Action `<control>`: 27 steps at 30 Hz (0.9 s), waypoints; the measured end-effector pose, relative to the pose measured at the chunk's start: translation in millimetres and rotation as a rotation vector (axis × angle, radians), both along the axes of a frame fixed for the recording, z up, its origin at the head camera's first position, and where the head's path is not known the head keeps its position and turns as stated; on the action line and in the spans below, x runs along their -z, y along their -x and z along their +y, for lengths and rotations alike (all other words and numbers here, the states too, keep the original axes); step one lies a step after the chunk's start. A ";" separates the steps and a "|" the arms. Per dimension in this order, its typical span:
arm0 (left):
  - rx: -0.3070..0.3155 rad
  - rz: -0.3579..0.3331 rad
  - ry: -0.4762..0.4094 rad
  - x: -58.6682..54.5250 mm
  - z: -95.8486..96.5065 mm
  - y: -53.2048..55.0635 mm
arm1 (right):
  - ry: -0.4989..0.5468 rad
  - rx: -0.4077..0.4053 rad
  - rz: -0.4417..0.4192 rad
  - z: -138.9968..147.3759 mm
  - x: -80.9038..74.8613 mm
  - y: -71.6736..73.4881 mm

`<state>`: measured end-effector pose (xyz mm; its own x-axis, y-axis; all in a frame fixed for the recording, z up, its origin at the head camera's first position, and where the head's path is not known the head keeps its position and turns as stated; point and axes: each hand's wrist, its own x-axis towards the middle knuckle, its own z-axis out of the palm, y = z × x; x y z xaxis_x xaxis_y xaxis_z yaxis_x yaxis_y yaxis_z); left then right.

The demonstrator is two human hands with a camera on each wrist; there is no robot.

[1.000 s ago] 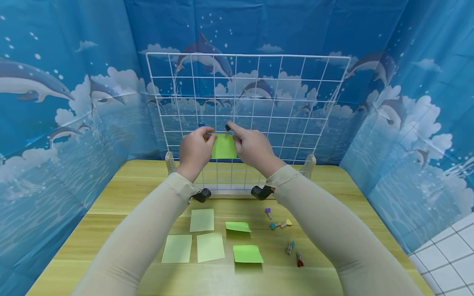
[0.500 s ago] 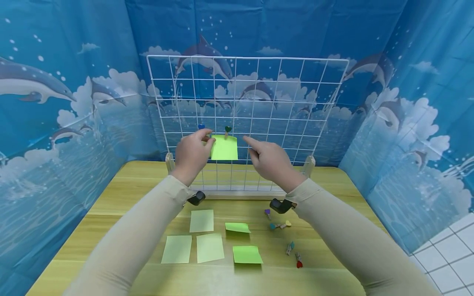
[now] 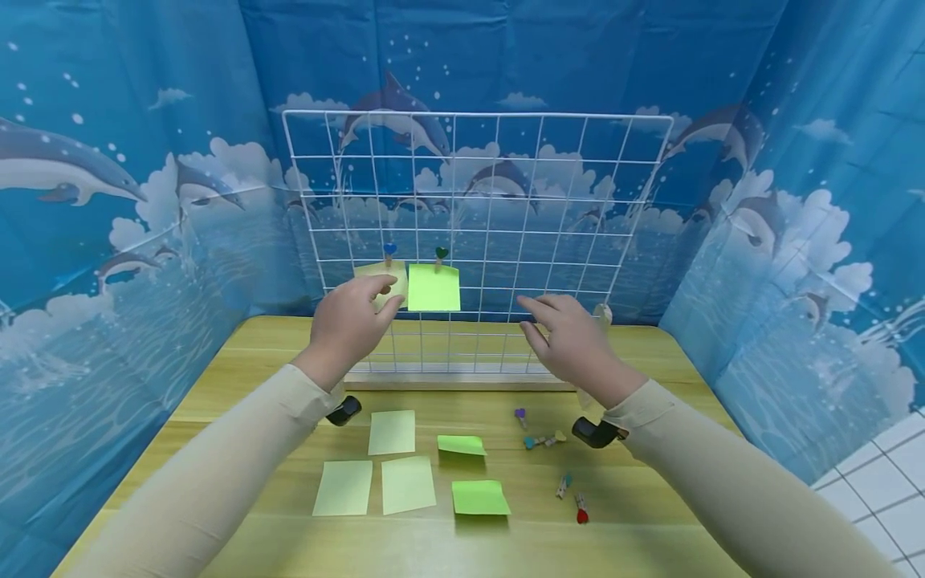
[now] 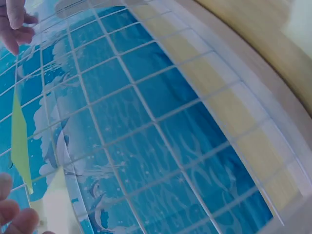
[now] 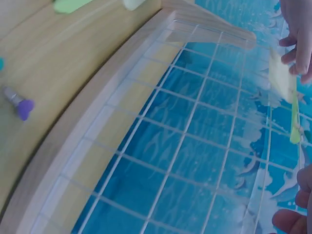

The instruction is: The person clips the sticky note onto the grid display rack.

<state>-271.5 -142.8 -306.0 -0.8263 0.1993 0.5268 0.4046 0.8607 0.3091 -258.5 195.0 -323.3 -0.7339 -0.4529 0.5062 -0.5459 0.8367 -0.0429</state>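
A bright green sticky note [image 3: 434, 288] hangs on the white wire grid [image 3: 499, 233], held by a clothespin with a dark green heart [image 3: 442, 253]. To its left, a pale yellow sticky note [image 3: 367, 271] hangs from a clothespin with a blue heart [image 3: 390, 250]. My left hand [image 3: 352, 325] is in front of the pale note, partly covering it, fingers loosely bent and holding nothing. Off to the right of the green note, my right hand [image 3: 576, 341] hovers before the grid with its fingers extended and nothing in them.
On the wooden table [image 3: 253, 377] lie several sticky notes, among them a pale one [image 3: 393, 433] and a green one [image 3: 480, 498]. Several heart clothespins lie to the right, including a purple [image 3: 520, 415] and a red one [image 3: 581, 510]. A wooden base [image 3: 462, 379] supports the grid.
Both hands have drawn away from the green note, the left one leftward and down, the right one rightward and down. The green note stays hanging by its clothespin, and the pale note shows more.
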 end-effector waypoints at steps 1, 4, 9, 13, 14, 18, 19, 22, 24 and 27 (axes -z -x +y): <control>0.008 0.000 0.012 1.2 -2.9 -2.0 | -0.001 0.003 0.003 2.8 1.6 -0.4; 0.033 0.006 0.050 4.7 -10.9 -7.4 | 0.003 0.011 -0.010 10.2 5.2 -1.4; 0.082 0.035 0.115 8.9 -20.5 -14.6 | 0.004 0.023 -0.087 19.4 9.2 -3.7; 0.100 0.021 0.162 11.3 -26.2 -20.3 | -0.012 0.044 -0.147 25.1 14.1 -5.7; 0.100 0.008 0.170 11.9 -27.3 -21.7 | -0.016 0.046 -0.158 26.2 15.4 -6.4; 0.094 -0.062 0.201 15.2 -30.5 -26.3 | -0.038 0.050 -0.183 30.3 20.9 -9.1; 0.093 -0.078 0.207 16.6 -31.3 -27.0 | -0.041 0.052 -0.191 31.2 22.2 -9.9; 0.094 -0.107 0.224 20.8 -33.6 -29.3 | -0.044 0.056 -0.222 33.5 25.7 -11.8; 0.097 -0.119 0.235 23.7 -35.1 -30.8 | -0.043 0.063 -0.248 34.7 27.7 -13.2; 0.098 -0.135 0.245 27.3 -36.8 -33.4 | -0.044 0.072 -0.289 36.7 30.5 -15.0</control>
